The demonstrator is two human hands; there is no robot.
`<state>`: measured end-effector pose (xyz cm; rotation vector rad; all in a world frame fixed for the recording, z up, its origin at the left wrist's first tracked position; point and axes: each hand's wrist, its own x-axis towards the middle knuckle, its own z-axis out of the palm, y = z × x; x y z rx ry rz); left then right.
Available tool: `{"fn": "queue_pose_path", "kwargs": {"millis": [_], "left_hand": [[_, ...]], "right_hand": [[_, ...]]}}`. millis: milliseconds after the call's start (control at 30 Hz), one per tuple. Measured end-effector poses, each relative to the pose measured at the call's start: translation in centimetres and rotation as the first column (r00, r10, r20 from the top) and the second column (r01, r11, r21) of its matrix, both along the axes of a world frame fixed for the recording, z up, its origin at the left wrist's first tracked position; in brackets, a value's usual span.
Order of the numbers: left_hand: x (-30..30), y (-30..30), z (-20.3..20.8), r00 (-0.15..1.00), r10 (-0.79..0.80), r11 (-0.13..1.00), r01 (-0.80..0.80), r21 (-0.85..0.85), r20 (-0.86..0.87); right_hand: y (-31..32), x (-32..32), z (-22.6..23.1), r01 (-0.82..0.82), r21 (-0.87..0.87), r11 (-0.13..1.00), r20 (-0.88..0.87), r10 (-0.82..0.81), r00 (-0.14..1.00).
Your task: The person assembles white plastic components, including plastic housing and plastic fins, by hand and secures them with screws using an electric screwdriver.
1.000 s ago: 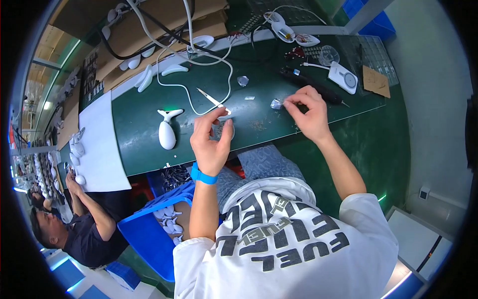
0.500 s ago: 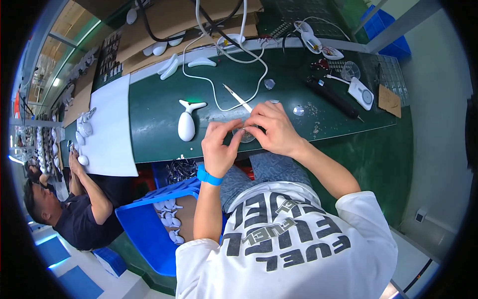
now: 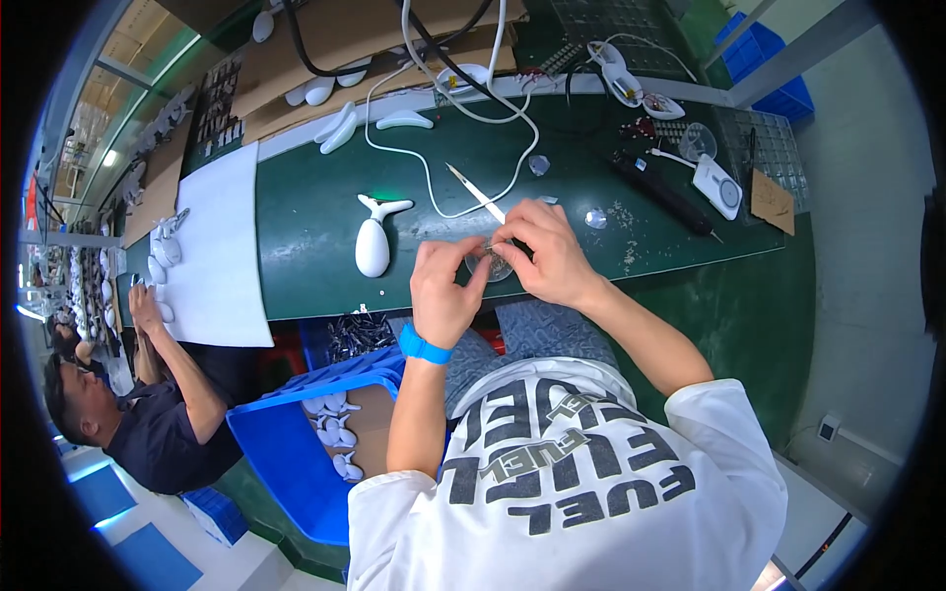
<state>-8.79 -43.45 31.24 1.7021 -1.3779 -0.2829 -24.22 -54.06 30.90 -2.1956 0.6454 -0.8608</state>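
Observation:
My left hand (image 3: 446, 291), with a blue band at its wrist, pinches at the table's near edge. Its fingertips meet those of my right hand (image 3: 548, 254), which is also closed in a pinch. Whatever sits between the fingers is too small to make out. Right under them is a round clear dish (image 3: 501, 268) holding tiny parts. A white pen-shaped tool (image 3: 475, 191) with a thin tip lies just beyond my right hand. To the left rests a white handheld device (image 3: 372, 246) with a forked top and a green glow beside it.
A black electric screwdriver (image 3: 660, 192) lies on the right, near scattered tiny screws (image 3: 627, 236) and a white power bank (image 3: 716, 187). White cable (image 3: 533, 148) loops across the green table. A blue bin (image 3: 286, 463) of white parts stands by my left arm; a co-worker (image 3: 148, 424) sits left.
My hands stay together over the dish, with small shifts of the fingers. The whole view has moved slightly. The co-worker's hand at the left has changed place a little.

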Motion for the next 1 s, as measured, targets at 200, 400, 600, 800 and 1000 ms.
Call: {"fn": "queue_pose_path", "kwargs": {"millis": [200, 400, 600, 800, 1000], "left_hand": [[0.7, 0.0, 0.3, 0.994, -0.042, 0.999, 0.045, -0.029, 0.099], [0.6, 0.1, 0.7, 0.991, -0.073, 0.997, 0.071, 0.024, 0.11], [0.6, 0.4, -0.3, 0.993, -0.082, 0.996, 0.078, 0.047, 0.084], [0.6, 0.7, -0.8, 0.996, -0.071, 0.997, 0.069, 0.029, 0.063], [0.8, 0.6, -0.4, 0.998, -0.039, 0.998, 0.037, 0.045, 0.046]], "right_hand": [[-0.1, -0.2, -0.3, -0.034, -0.031, 0.999, -0.06, 0.032, 0.998], [-0.1, -0.1, 0.0, -0.041, 0.082, 0.996, -0.033, 0.043, 0.999], [-0.6, -0.1, -0.5, -0.107, 0.108, 0.988, -0.088, 0.117, 0.989], [-0.3, 0.1, -0.4, -0.115, 0.006, 0.993, -0.103, 0.115, 0.988], [0.0, -0.3, 0.2, -0.063, -0.019, 0.998, -0.077, 0.062, 0.995]]}}
